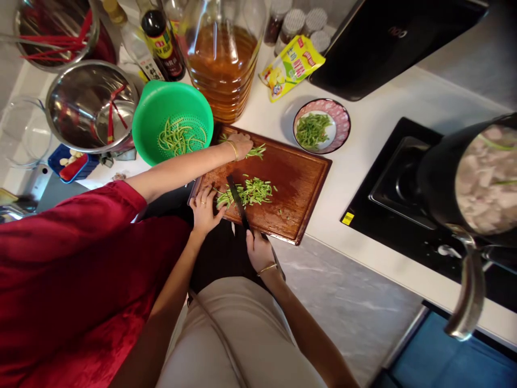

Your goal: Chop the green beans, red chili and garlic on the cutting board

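Note:
My right hand [259, 250] is closed round the handle of a dark kitchen knife [238, 199]. The blade lies across a pile of chopped green stalks [256, 191] on the wooden cutting board [299, 188]. At the left end of the pile rests my left hand [205, 210], fingers and thumb apart, close to the cut pieces; whether it presses on any is unclear. Another person's hand [241, 144], from a red sleeve, reaches over the board's back left part onto a small bunch of greens [256, 151].
A green colander [147, 129] with thin green strips, a steel bowl [60, 108] and an oil jug [226, 64] stand behind the board. A patterned bowl [342, 126] of cut greens sits back right. On the cooktop [363, 210] at right is a pot [438, 172] of pale pieces.

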The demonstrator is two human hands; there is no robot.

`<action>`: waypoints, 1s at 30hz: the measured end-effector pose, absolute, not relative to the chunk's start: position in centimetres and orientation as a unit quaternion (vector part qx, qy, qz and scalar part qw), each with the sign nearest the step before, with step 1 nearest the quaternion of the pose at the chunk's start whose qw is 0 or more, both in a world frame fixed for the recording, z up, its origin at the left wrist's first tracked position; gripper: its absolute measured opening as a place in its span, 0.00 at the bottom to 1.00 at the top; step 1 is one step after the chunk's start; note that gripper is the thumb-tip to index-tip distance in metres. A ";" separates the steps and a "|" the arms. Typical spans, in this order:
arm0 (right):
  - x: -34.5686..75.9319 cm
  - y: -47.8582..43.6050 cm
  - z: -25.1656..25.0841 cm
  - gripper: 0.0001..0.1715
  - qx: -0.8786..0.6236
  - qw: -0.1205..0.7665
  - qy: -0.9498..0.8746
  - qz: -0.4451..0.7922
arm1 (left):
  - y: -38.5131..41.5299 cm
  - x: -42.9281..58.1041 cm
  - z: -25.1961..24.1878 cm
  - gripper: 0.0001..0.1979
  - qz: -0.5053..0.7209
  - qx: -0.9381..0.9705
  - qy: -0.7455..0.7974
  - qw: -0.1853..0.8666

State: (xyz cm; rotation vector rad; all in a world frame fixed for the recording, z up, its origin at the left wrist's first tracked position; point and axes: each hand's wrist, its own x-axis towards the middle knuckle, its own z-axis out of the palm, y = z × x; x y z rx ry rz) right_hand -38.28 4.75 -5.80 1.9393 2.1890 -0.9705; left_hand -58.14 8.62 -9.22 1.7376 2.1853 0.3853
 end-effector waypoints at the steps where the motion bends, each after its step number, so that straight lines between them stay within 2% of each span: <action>1: -38.5 4.7 -5.7 0.23 0.628 0.040 0.710 -0.317 | 8.7 -58.4 -9.2 0.36 0.141 0.623 0.747 0.186; 3: -38.9 4.7 -5.3 0.22 0.622 0.062 0.708 -0.328 | 8.1 -58.9 -9.0 0.39 0.144 0.626 0.728 0.238; 8: -39.4 4.4 -4.5 0.20 0.607 0.103 0.709 -0.343 | 8.4 -58.8 -8.8 0.34 0.144 0.586 0.741 0.294; 11: -39.5 4.3 -4.4 0.20 0.599 0.130 0.715 -0.335 | 16.7 -57.6 -9.6 0.28 0.154 0.600 0.722 0.306; 14: -39.5 4.4 -4.4 0.20 0.594 0.145 0.723 -0.321 | 28.8 -57.2 -11.1 0.20 0.115 0.717 0.590 0.352; 17: -39.9 4.9 -4.3 0.20 0.590 0.162 0.727 -0.311 | 36.1 -59.7 -11.9 0.13 0.108 0.782 0.541 0.290; 20: -40.4 5.6 -4.0 0.19 0.587 0.191 0.725 -0.306 | 36.8 -66.0 -11.2 0.13 0.102 0.770 0.596 0.205; 22: -40.8 6.1 -3.7 0.20 0.588 0.210 0.720 -0.303 | 36.2 -71.1 -10.2 0.15 0.091 0.751 0.627 0.185; 24: -41.0 6.6 -3.4 0.21 0.589 0.227 0.714 -0.302 | 35.9 -75.8 -9.0 0.15 0.105 0.710 0.657 0.231; 27: -41.3 7.0 -3.5 0.22 0.588 0.246 0.711 -0.298 | 35.8 -80.5 -7.6 0.12 0.194 0.570 0.696 0.392; 28: -41.4 7.1 -3.7 0.22 0.588 0.248 0.712 -0.295 | 35.6 -81.3 -7.3 0.12 0.214 0.532 0.707 0.413; 30: -41.7 7.2 -4.6 0.21 0.588 0.239 0.716 -0.291 | 34.8 -82.1 -7.1 0.11 0.216 0.520 0.732 0.383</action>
